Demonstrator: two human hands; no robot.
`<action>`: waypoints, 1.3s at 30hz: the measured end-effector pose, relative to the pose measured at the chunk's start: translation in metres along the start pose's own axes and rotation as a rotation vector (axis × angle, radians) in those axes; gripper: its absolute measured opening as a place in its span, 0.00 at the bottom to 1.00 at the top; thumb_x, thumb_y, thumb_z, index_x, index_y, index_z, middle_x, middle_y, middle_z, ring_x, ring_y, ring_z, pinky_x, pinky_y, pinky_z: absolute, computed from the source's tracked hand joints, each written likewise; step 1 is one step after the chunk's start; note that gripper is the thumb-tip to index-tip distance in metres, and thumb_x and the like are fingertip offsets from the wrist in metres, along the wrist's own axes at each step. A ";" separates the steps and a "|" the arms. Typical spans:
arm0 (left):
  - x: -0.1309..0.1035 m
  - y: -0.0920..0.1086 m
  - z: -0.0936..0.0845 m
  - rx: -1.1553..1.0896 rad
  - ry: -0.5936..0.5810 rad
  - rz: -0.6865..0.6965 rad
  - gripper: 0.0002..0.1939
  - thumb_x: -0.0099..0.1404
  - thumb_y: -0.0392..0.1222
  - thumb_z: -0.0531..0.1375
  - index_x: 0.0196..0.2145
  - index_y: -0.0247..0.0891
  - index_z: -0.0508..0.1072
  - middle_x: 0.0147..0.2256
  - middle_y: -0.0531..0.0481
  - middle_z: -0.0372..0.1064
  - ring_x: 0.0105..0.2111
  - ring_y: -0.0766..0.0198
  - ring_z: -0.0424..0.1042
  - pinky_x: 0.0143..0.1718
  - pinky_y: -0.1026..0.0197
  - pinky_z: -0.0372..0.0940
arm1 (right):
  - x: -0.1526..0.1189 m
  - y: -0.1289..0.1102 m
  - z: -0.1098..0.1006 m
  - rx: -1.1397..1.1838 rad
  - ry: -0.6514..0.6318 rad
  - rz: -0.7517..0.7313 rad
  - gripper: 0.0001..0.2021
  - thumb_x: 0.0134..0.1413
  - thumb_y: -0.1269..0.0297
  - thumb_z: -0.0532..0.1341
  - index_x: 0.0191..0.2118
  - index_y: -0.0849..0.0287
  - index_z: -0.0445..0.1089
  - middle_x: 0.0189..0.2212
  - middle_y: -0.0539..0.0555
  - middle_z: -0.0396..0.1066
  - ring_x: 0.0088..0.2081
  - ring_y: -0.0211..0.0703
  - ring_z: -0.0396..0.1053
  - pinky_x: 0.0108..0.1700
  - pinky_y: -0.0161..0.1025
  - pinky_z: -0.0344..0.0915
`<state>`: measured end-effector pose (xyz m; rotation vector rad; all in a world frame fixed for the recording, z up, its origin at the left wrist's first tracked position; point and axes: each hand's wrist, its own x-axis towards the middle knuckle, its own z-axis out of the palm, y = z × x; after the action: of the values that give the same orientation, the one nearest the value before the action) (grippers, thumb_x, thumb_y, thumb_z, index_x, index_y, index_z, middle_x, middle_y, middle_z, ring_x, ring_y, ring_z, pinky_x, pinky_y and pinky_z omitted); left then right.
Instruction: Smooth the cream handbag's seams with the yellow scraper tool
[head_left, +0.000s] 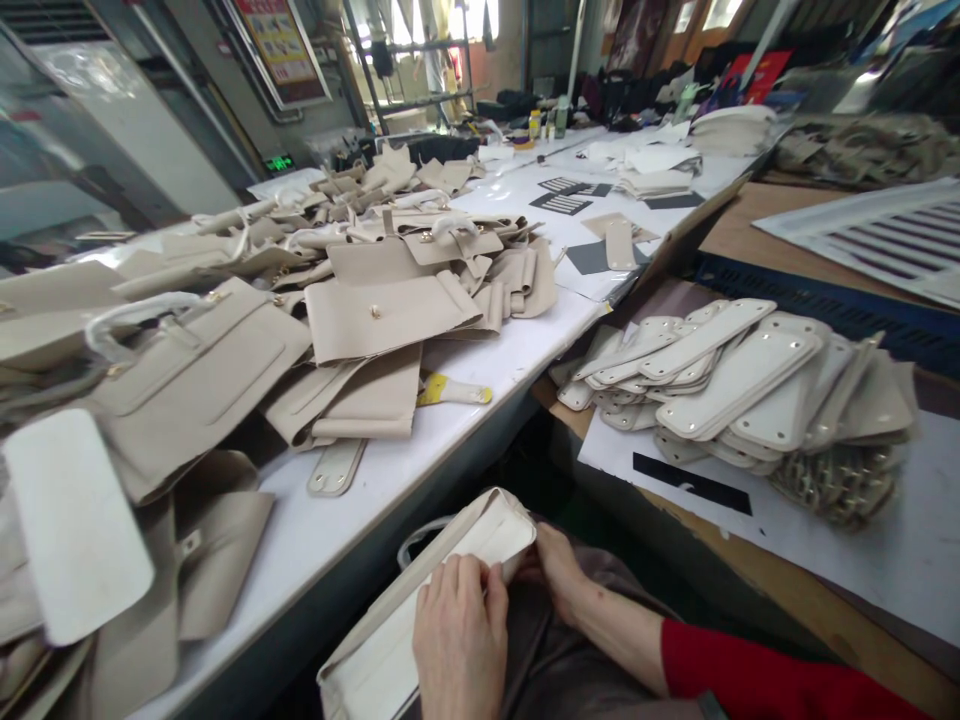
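The left hand (pixel 459 640) lies palm-down on the cream bag piece (pixel 420 600), its fingers curled and its fingertips pressed against the panel's upper edge; its grip is closed on the piece. The right hand (pixel 559 570) reaches in from the right with a red sleeve (pixel 757 675) on the forearm. Its fingers are tucked behind the folded end of the same piece, so its grip holds that end. The piece rests over the person's lap, below the front edge of the white bench (pixel 480 380), tilted from lower left to upper right.

On the bench, a heap of beige bag panels (pixel 360 300) lies well apart from the hands. On the wooden bench to the right, a stack of cream oblong base plates (pixel 739 385) rests on white paper.
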<state>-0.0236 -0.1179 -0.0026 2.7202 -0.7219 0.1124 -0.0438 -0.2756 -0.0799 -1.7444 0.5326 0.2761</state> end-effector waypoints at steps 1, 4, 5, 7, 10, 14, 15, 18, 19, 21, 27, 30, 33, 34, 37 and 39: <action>0.000 0.001 0.000 0.005 0.014 0.003 0.10 0.72 0.41 0.53 0.30 0.41 0.64 0.30 0.51 0.66 0.33 0.56 0.66 0.37 0.54 0.54 | -0.010 0.002 -0.006 0.010 0.072 0.010 0.22 0.70 0.51 0.46 0.43 0.63 0.70 0.35 0.56 0.71 0.34 0.43 0.71 0.38 0.43 0.73; -0.001 0.003 -0.001 0.027 0.057 0.008 0.11 0.71 0.41 0.55 0.30 0.41 0.64 0.29 0.52 0.65 0.33 0.57 0.67 0.36 0.55 0.55 | -0.049 -0.003 -0.027 -0.053 0.234 -0.287 0.17 0.70 0.56 0.49 0.42 0.60 0.71 0.40 0.57 0.72 0.43 0.46 0.72 0.47 0.43 0.71; -0.002 0.004 -0.001 0.035 0.068 0.008 0.11 0.71 0.41 0.55 0.29 0.41 0.64 0.29 0.52 0.65 0.32 0.57 0.67 0.36 0.55 0.56 | -0.062 -0.008 -0.031 -0.121 0.247 -0.483 0.13 0.69 0.60 0.51 0.46 0.58 0.71 0.44 0.57 0.72 0.48 0.46 0.70 0.51 0.42 0.70; -0.002 0.006 -0.002 0.046 0.084 0.011 0.11 0.70 0.40 0.56 0.29 0.41 0.64 0.28 0.52 0.65 0.31 0.57 0.67 0.35 0.55 0.56 | -0.080 -0.020 -0.033 -0.322 0.245 -0.835 0.15 0.67 0.70 0.53 0.56 0.58 0.68 0.51 0.58 0.69 0.55 0.45 0.67 0.57 0.42 0.68; -0.002 0.008 -0.003 0.053 0.098 0.013 0.11 0.70 0.39 0.57 0.28 0.40 0.64 0.28 0.52 0.65 0.31 0.57 0.67 0.34 0.55 0.57 | -0.084 -0.031 -0.023 -0.627 0.301 -1.013 0.20 0.64 0.76 0.53 0.60 0.65 0.64 0.54 0.62 0.68 0.58 0.49 0.63 0.61 0.47 0.67; -0.007 0.008 -0.003 0.044 0.111 0.012 0.10 0.70 0.40 0.56 0.29 0.40 0.64 0.29 0.51 0.66 0.31 0.56 0.67 0.35 0.54 0.58 | -0.074 -0.027 -0.005 -0.832 0.392 -1.033 0.19 0.63 0.76 0.53 0.59 0.71 0.65 0.55 0.65 0.68 0.59 0.54 0.61 0.59 0.52 0.69; -0.009 0.007 -0.004 0.033 0.116 0.019 0.10 0.70 0.40 0.56 0.29 0.40 0.64 0.29 0.51 0.66 0.31 0.56 0.67 0.35 0.54 0.58 | -0.074 -0.024 -0.003 -0.855 0.405 -1.032 0.20 0.63 0.76 0.53 0.59 0.71 0.64 0.55 0.65 0.67 0.60 0.55 0.61 0.59 0.53 0.70; -0.017 0.004 -0.006 -0.017 0.158 0.044 0.05 0.71 0.39 0.55 0.37 0.38 0.68 0.32 0.50 0.69 0.33 0.57 0.68 0.36 0.55 0.59 | -0.077 -0.021 0.003 -0.876 0.406 -1.031 0.21 0.63 0.75 0.53 0.60 0.73 0.64 0.56 0.67 0.65 0.61 0.58 0.58 0.58 0.55 0.71; -0.020 0.002 -0.008 -0.031 0.176 0.048 0.04 0.71 0.39 0.55 0.41 0.37 0.68 0.34 0.50 0.70 0.34 0.57 0.69 0.37 0.55 0.59 | -0.079 -0.021 0.005 -0.869 0.393 -1.039 0.21 0.62 0.75 0.53 0.60 0.74 0.64 0.56 0.68 0.65 0.61 0.58 0.58 0.58 0.55 0.70; -0.025 -0.002 -0.012 -0.052 0.211 0.044 0.07 0.71 0.38 0.54 0.45 0.37 0.68 0.37 0.49 0.71 0.36 0.57 0.69 0.39 0.55 0.59 | -0.083 -0.024 0.010 -0.845 0.367 -1.061 0.21 0.62 0.75 0.53 0.60 0.76 0.63 0.56 0.69 0.64 0.61 0.59 0.57 0.58 0.55 0.70; -0.043 -0.019 -0.025 -0.110 0.189 -0.006 0.05 0.70 0.41 0.57 0.36 0.40 0.70 0.33 0.52 0.69 0.35 0.57 0.66 0.38 0.56 0.57 | -0.089 -0.032 0.030 -0.800 0.331 -1.088 0.22 0.60 0.75 0.53 0.59 0.77 0.63 0.55 0.70 0.64 0.60 0.59 0.57 0.59 0.55 0.69; -0.055 -0.028 -0.028 -0.052 0.176 -0.052 0.04 0.69 0.42 0.59 0.35 0.41 0.70 0.33 0.53 0.70 0.36 0.57 0.66 0.39 0.56 0.55 | -0.092 -0.034 0.041 -0.780 0.294 -1.107 0.22 0.60 0.75 0.53 0.59 0.77 0.64 0.54 0.70 0.64 0.59 0.59 0.57 0.59 0.57 0.68; -0.067 -0.036 -0.030 -0.003 0.175 -0.093 0.05 0.68 0.44 0.60 0.35 0.42 0.71 0.34 0.54 0.70 0.37 0.57 0.67 0.40 0.55 0.55 | -0.096 -0.035 0.051 -0.765 0.251 -1.124 0.22 0.59 0.75 0.53 0.58 0.78 0.64 0.53 0.70 0.64 0.58 0.60 0.57 0.60 0.58 0.67; -0.070 -0.039 -0.031 0.010 0.181 -0.103 0.05 0.68 0.45 0.60 0.35 0.42 0.71 0.33 0.54 0.70 0.37 0.57 0.67 0.40 0.55 0.55 | -0.097 -0.035 0.054 -0.762 0.239 -1.126 0.22 0.59 0.75 0.53 0.58 0.77 0.64 0.53 0.70 0.64 0.58 0.60 0.57 0.60 0.58 0.66; -0.080 -0.045 -0.034 0.039 0.217 -0.120 0.05 0.68 0.44 0.60 0.35 0.42 0.71 0.32 0.54 0.70 0.36 0.58 0.67 0.39 0.55 0.55 | -0.101 -0.036 0.064 -0.751 0.200 -1.123 0.22 0.59 0.75 0.54 0.59 0.77 0.64 0.53 0.69 0.64 0.58 0.59 0.57 0.61 0.58 0.65; -0.086 -0.048 -0.034 0.037 0.278 -0.118 0.05 0.68 0.44 0.60 0.36 0.42 0.71 0.33 0.54 0.70 0.36 0.59 0.68 0.40 0.55 0.56 | -0.103 -0.037 0.070 -0.738 0.178 -1.125 0.22 0.60 0.75 0.54 0.59 0.76 0.63 0.53 0.68 0.64 0.58 0.58 0.57 0.61 0.57 0.65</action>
<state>-0.0741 -0.0270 0.0025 2.6972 -0.4829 0.4698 -0.1078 -0.1808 -0.0186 -2.5041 -0.5541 -0.5568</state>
